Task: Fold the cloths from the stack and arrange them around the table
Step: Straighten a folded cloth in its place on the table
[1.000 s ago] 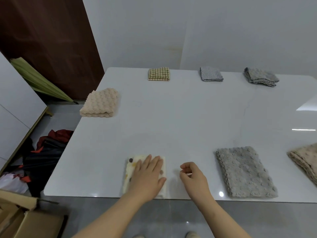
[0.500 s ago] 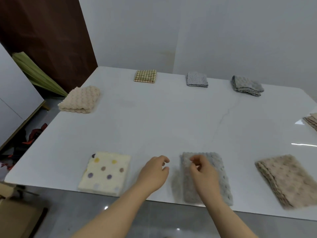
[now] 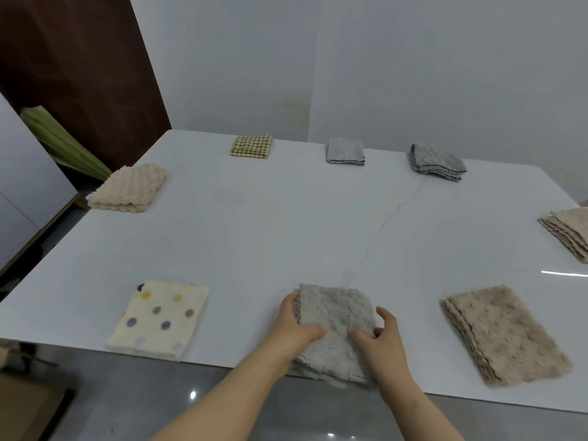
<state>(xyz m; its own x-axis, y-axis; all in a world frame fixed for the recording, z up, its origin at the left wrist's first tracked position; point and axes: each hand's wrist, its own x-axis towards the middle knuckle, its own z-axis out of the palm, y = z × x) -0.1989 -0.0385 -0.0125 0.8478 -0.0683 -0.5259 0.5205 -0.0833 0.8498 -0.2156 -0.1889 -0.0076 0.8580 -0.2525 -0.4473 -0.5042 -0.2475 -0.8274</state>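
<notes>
Head view: both hands have moved from the dotted cloth [image 3: 159,318] to the grey cloth [image 3: 334,313] at the near edge of the table [image 3: 286,224]. Left hand [image 3: 294,329] and right hand [image 3: 383,340] now pinch its sides, thumbs on top, probably straightening it; 8 cloths are laid out.

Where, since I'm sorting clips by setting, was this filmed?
Probably a plain room in a home, perhaps a dining area: a large white table with folded cloths round its edge, among them the grey cloth; bare white walls; what looks like a folded green umbrella beside a brown door.
</notes>
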